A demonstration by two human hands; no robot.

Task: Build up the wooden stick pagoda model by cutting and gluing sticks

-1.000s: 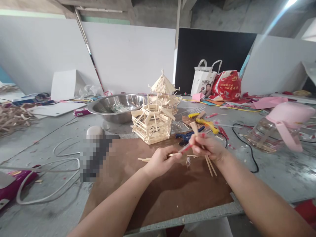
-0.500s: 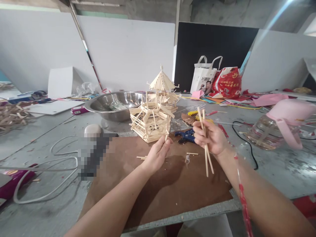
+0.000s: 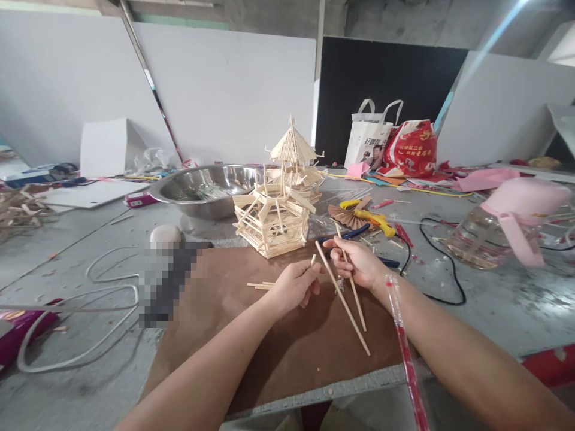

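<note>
My left hand (image 3: 296, 282) is closed in a pinch on a short wooden stick (image 3: 313, 260), whose tip shows above the thumb. My right hand (image 3: 356, 261) grips two long thin wooden sticks (image 3: 345, 302), which slant down over the brown mat (image 3: 278, 353). The hands are close together but apart. Just beyond them stands a small pavilion-like frame of wooden sticks (image 3: 272, 224), with a pointed-roof stick model (image 3: 293, 146) behind it. Several cut sticks (image 3: 259, 285) lie beside my left hand. Blue-handled pliers (image 3: 390, 262) are partly hidden behind my right hand.
A steel basin (image 3: 193, 203) stands behind at left. Right of the models are a yellow glue gun (image 3: 377, 221) and a pleated brown fan (image 3: 345, 216). A pink-lidded bottle (image 3: 483, 233) stands at right. A red and clear plastic strip (image 3: 406, 353) hangs before my right forearm.
My right hand has moved left and down with the two sticks, which now spread apart. My left hand has drawn slightly away from the frame with the short stick, turning it upward.
</note>
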